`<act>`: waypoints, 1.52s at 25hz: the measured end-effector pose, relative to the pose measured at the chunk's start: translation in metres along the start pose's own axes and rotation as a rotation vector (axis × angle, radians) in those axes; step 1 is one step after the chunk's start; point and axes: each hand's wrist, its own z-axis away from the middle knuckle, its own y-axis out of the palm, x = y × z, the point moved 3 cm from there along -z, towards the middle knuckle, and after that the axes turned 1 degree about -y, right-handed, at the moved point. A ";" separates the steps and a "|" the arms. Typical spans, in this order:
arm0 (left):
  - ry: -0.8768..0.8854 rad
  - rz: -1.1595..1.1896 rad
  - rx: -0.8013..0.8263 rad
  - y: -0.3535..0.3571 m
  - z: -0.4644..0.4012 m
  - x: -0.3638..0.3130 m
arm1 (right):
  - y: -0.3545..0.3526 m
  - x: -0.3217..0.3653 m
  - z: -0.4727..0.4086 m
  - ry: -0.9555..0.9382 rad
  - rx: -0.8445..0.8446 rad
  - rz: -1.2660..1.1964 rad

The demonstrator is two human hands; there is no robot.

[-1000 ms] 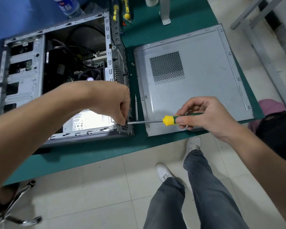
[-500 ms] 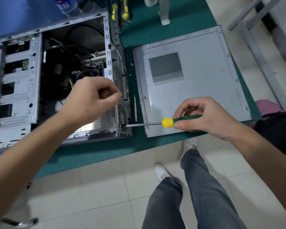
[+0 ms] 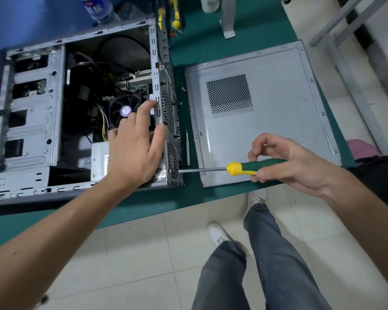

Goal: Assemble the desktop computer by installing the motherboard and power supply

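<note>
An open grey computer case [image 3: 29, 121] lies on its side on the green table. Inside it I see the motherboard [image 3: 132, 85], a black CPU fan [image 3: 126, 110] and the grey power supply [image 3: 99, 159] at the near right corner. My left hand [image 3: 134, 151] rests flat with straight fingers over the power supply and the case's rear edge. My right hand [image 3: 285, 162] grips a green and yellow screwdriver [image 3: 244, 167]. Its tip touches a screw spot on the rear panel [image 3: 173, 153] near the lower corner.
The removed side panel [image 3: 278, 97] lies flat to the right of the case. A thin metal bit [image 3: 188, 148] lies between them, with small screws [image 3: 183, 89] further back. Yellow-handled tools [image 3: 175, 16] and a water bottle [image 3: 98, 7] sit at the back. The table's front edge [image 3: 143, 211] is close.
My left hand has left the screwdriver tip, opened from a pinch, and now lies flat over the power supply. The right hand and screwdriver have stayed at the rear panel.
</note>
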 end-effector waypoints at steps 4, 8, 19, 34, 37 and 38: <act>-0.016 -0.007 0.007 0.000 0.001 -0.001 | 0.015 -0.007 0.000 0.023 -0.387 0.045; -0.121 -0.076 0.024 0.000 0.012 -0.007 | 0.018 0.000 0.020 0.063 -0.361 -0.079; -0.084 -0.058 -0.035 0.005 0.017 -0.008 | 0.013 -0.001 0.022 0.030 -0.401 -0.024; -0.065 -0.024 -0.060 0.006 0.016 -0.003 | 0.008 -0.001 0.014 -0.015 -0.378 0.150; -0.061 -0.027 -0.056 0.007 0.016 -0.005 | 0.007 0.003 0.016 -0.045 -0.388 0.117; -0.061 -0.028 -0.057 0.007 0.016 -0.005 | 0.007 0.001 0.013 -0.044 -0.426 0.158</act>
